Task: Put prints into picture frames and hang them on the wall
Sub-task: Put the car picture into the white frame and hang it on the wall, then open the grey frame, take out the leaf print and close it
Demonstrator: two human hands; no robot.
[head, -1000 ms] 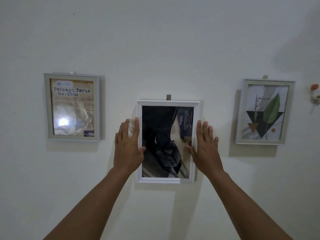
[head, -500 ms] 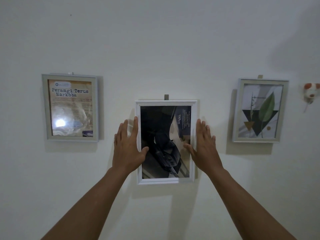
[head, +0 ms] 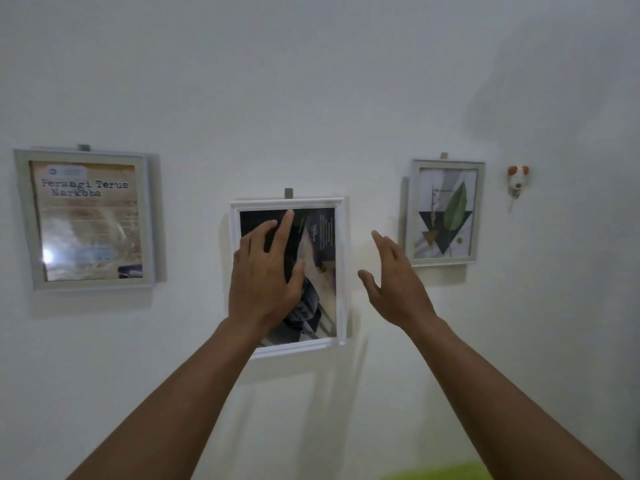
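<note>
A white picture frame (head: pixel 339 271) with a dark car print hangs on the wall from a small grey hook (head: pixel 288 193). My left hand (head: pixel 266 275) is in front of its glass with fingers spread and straight, covering the print's left half. My right hand (head: pixel 394 282) hovers to the right of the frame, fingers straight, apart from it. A silver frame with a "Perangi Terus Narkoba" poster (head: pixel 86 220) hangs at the left. A silver frame with a leaf print (head: pixel 445 213) hangs at the right.
A small dog-head wall hook (head: pixel 517 180) sits on the wall right of the leaf frame. Something bright green (head: pixel 436 472) shows at the bottom edge. Bare white wall lies above and below the frames.
Both hands have come off the white frame's side edges. My left hand moved right over the glass, my right hand moved right and away. The view shifted right and closer.
</note>
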